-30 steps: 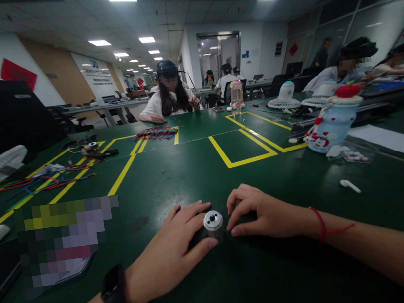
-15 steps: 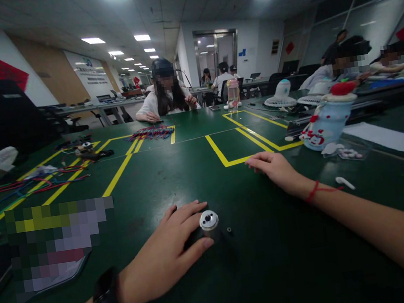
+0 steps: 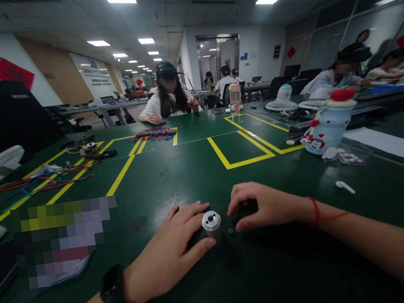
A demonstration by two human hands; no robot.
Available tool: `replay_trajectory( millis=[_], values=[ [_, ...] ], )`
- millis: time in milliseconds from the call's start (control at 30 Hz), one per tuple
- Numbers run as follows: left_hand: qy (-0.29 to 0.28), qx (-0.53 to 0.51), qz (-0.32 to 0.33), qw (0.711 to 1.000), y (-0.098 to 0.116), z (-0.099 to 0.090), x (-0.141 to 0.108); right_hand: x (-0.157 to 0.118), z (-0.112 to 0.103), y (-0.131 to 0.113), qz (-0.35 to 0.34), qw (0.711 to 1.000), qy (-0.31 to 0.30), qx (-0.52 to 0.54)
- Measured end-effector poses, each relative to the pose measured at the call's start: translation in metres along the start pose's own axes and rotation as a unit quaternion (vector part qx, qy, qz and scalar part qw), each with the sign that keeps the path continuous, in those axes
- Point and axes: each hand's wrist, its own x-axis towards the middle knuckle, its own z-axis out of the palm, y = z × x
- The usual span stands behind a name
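Note:
A short silver metal cylinder (image 3: 211,222) stands upright on the green table, its top face showing a central hole and smaller holes. My left hand (image 3: 173,241) lies on the table with thumb and index finger against the cylinder's left side, the other fingers stretched past it. Just right of the cylinder sits a tiny dark ring-shaped part (image 3: 231,231). Over that small part my right hand (image 3: 256,205) is curved, thumb and fingertips apart, nothing between them. The thumb tip is close to the small part; whether they touch I cannot tell.
A blue bottle (image 3: 328,126) with a red lid stands at right, near a white earbud (image 3: 345,187) and paper (image 3: 392,142). Wires (image 3: 51,180) and a blurred packet (image 3: 67,240) lie at left. Across the table sits a person (image 3: 167,93) beside a wire bundle (image 3: 156,134).
My right hand has come left and nearer, from the yellow tape corner to the tiny part, and its fingers have parted. My left hand stays at the cylinder.

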Motion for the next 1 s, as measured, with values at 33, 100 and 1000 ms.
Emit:
replay_trajectory(
  millis=[33, 100, 1000],
  values=[
    [0.002, 0.0, 0.003, 1.0, -0.001, 0.0, -0.002, 0.001, 0.006, -0.008, -0.035, 0.999, -0.025, -0.011],
    [0.007, 0.002, 0.008, 1.0, -0.004, 0.002, -0.005, 0.005, 0.017, -0.02, -0.06, 0.998, -0.016, -0.008],
    [0.022, 0.008, 0.027, 0.999, 0.007, 0.006, 0.006, 0.011, 0.022, -0.05, -0.019, 0.991, 0.103, 0.086]
  ],
)
